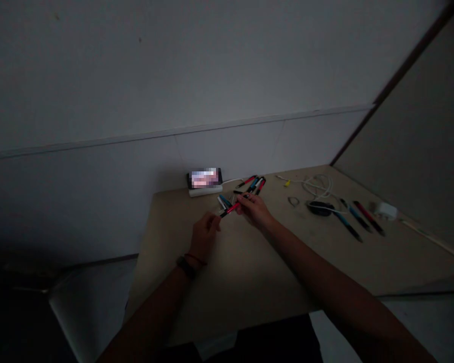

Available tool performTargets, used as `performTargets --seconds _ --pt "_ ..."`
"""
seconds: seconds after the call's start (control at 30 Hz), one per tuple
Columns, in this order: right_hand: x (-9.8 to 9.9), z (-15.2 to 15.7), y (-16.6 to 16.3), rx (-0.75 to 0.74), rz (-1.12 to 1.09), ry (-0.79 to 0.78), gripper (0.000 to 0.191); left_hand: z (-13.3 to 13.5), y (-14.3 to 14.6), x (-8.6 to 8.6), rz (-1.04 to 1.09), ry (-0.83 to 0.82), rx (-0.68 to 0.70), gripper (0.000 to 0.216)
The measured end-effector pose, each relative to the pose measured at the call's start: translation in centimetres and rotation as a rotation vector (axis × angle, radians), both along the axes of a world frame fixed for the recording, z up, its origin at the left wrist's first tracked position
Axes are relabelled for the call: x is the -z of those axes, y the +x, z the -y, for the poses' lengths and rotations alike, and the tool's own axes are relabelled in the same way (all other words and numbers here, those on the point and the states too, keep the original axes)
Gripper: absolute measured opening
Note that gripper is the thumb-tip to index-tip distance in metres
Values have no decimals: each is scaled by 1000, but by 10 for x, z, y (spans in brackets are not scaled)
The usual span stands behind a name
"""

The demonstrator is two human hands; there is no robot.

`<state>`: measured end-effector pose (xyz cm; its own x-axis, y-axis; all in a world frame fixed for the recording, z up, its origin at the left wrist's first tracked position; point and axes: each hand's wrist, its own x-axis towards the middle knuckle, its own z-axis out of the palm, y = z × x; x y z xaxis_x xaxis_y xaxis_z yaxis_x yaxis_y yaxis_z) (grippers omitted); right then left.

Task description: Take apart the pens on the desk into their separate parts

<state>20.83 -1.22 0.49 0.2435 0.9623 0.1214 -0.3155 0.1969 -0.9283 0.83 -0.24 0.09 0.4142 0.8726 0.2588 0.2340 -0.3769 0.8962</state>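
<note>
Both arms (318, 275) reach forward, hands (256, 210) close together, fingers (211, 219) curled.

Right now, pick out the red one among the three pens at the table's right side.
The red pen, rightmost of the three, nearest the white adapter; the other two pens are blue.

The right hand (254, 209) partly hides the red pen (233, 207); pixelation blurs the phone screen (205, 178).
</note>
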Motion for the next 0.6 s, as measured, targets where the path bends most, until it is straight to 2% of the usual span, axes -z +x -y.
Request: performTargets --seconds 0.13,0.27,0.33,0.43,0.6 --pt "1 -2 -1 -5 16 19 35 1 -1 -1 -71 -7 -43 56" --pt "2 -3 0 -22 27 2 36 0 -1 2 -47 -28 -86 62" --pt "1 -3 1 -25 26 -7 37 -1 -1 3 27 -40 -98 57" --pt "-1 -3 2 -12 24 -20 39 -3 1 6 129 -72 -84 38" --pt "-6 -4 2 26 17 -38 42 -3 3 8 141 -55 -71 35"
